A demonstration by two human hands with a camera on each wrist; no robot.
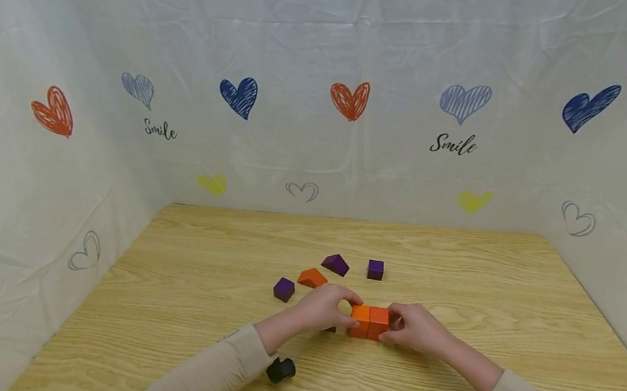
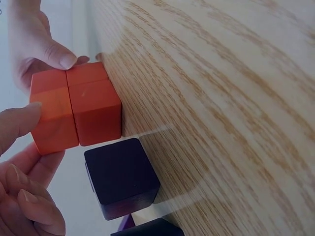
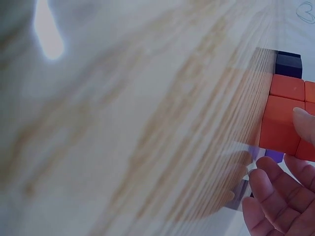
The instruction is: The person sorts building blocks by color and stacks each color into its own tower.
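Note:
In the head view, orange cubes [image 1: 370, 322] stand together at mid table, two wide; the wrist views show two layers. My left hand [image 1: 326, 307] pinches the upper left orange cube [image 2: 54, 120], thumb on one side and fingers on the other. From the right side, my right hand [image 1: 422, 330] pinches the upper right cube [image 3: 308, 132] between thumb and fingers. A dark purple cube [image 2: 120, 174] lies beside the stack on the left, mostly hidden under my left hand in the head view.
Behind the left hand lie an orange wedge-shaped block [image 1: 312, 278], a purple wedge-shaped block [image 1: 336, 264] and two purple cubes, one left [image 1: 284, 289] and one farther back [image 1: 376, 269]. A curtain with printed hearts [image 1: 338, 158] borders the wooden table [image 1: 203, 260].

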